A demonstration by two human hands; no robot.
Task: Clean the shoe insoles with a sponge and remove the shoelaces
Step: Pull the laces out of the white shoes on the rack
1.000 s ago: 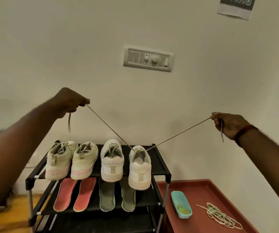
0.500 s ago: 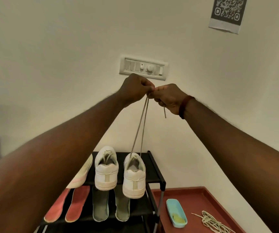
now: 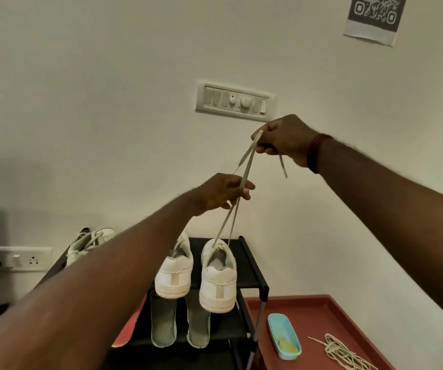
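Black rack (image 3: 249, 265): against the wall, shoes on top.
Insoles (image 3: 163, 321): grey-green pair on the rack's second shelf.
Left hand (image 3: 223, 192): above the rack, fingers pinching the shoelace (image 3: 247, 168) strands.
White shoe (image 3: 218, 284): rack's right end, lace rising taut from it.
Right hand (image 3: 285, 140): higher above the rack, fingers curled round the lace ends.
Loose laces (image 3: 345, 353): on the red tray (image 3: 308, 311), right of the rack.

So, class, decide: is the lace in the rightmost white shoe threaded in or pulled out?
Threaded in: two strands of the lace run down taut into the shoe at its front.
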